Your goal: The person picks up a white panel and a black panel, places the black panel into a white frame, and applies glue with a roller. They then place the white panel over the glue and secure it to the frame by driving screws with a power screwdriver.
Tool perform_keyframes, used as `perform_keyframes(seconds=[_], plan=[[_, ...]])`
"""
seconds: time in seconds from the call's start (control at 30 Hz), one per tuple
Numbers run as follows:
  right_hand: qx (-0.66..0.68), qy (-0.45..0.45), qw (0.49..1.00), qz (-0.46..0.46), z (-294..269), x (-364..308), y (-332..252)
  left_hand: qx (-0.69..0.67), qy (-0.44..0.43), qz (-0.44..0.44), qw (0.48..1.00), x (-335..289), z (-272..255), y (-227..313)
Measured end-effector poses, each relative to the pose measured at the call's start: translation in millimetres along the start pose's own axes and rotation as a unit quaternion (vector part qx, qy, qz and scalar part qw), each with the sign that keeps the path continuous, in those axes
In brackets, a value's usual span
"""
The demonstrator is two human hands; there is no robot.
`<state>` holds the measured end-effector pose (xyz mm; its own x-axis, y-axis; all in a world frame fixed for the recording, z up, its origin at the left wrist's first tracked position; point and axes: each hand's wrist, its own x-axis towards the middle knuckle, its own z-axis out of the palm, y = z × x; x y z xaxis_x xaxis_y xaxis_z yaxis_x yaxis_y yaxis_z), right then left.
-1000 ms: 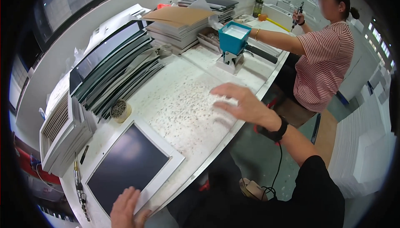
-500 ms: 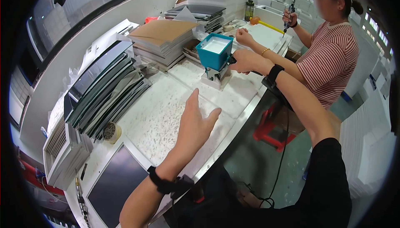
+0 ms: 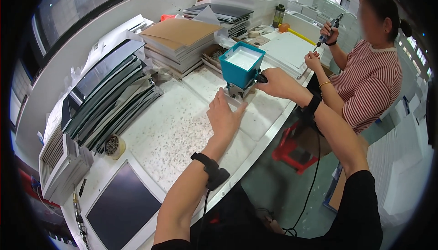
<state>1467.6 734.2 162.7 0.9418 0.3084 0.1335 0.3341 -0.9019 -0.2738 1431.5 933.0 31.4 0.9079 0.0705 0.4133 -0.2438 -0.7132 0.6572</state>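
A teal square hopper with white stuff inside sits on a small metal device on the white worktable. My right hand is closed around a black handle at the device's right side. At the near side of its base is my left hand, thumb and fingers apart and nothing seen between them; whether the fingertips touch the base cannot be made out. Small pale bits lie scattered over the table left of that hand.
Stacked dark panels and brown-topped boards line the wall. A cup of screws, a framed dark panel and a screwdriver lie at left. A co-worker holds a power driver at right; a red stool stands below the table edge.
My left hand has moved forward to the device's base. The right hand still grips the handle. The co-worker's free hand has gone from beside the hopper to the power driver's tip.
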Motion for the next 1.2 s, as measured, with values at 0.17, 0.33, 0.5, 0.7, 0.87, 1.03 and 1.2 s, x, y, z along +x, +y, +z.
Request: perform_keyframes(seconds=[0.17,0.33,0.5,0.7,0.87,1.03,1.2], plan=[[0.013,0.019,1.0,-0.002,-9,-11,-2,0.014,-0.011,0.001,1.0,4,0,3],[0.047,0.038,0.998,-0.007,-34,-14,-20,0.007,-0.01,-0.004,1.0,2,-11,-7],[0.198,-0.028,0.979,0.025,-56,-37,-53,0.029,0.016,0.105,0.994,-43,-53,23],[0.258,-0.099,0.958,-0.07,-33,-45,-139,-0.069,-0.107,0.168,0.978,-177,-191,40],[0.193,-0.096,0.94,-0.264,-6,-48,-225,0.039,-0.029,0.047,0.998,-285,-297,-9],[0.107,-0.132,0.928,-0.332,12,-30,-293,0.227,0.114,-0.113,0.96,-362,-396,-67],[0.06,-0.242,0.89,-0.381,46,0,-338,0.279,0.2,-0.272,0.899,-415,-453,-109]])
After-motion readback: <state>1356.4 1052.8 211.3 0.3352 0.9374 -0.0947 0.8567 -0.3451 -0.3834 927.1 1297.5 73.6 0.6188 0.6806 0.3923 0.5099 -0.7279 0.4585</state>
